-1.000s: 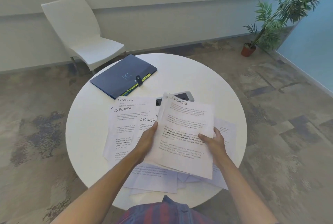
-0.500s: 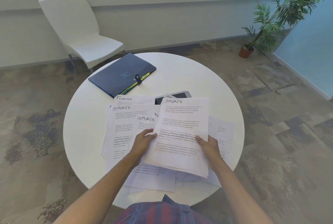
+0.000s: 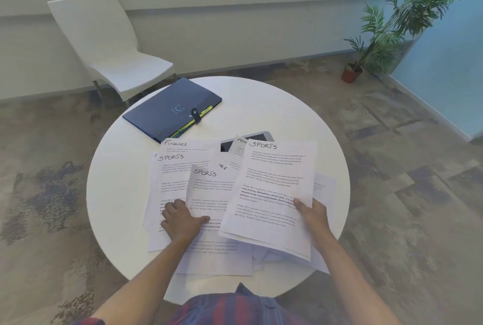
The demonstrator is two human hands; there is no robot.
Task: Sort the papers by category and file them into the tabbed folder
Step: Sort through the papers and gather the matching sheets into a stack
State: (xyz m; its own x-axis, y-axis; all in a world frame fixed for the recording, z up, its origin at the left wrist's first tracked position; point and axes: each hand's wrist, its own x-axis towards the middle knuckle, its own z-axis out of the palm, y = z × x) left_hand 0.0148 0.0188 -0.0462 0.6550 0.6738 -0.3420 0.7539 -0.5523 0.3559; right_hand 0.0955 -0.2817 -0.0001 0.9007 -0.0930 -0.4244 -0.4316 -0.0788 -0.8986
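The small print on the papers (image 3: 271, 189) is too tiny to read. Beyond the right hand (image 3: 312, 216), a flat dark thing (image 3: 257, 137), maybe a phone, is mostly hidden under sheets. One sheet (image 3: 239, 145) there shows only "AD". More sheets lie buried beneath the left hand (image 3: 183, 221). The right hand's fingers are hidden behind its sheets. The plant (image 3: 415, 15), far off to the right, is cut off at the top.

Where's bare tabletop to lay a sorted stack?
Free: the table's far right arc, between folder and right rim; also the left strip between rim and paper spread. Crowded: centre and near edge, sheets overlapping, tablet half buried.
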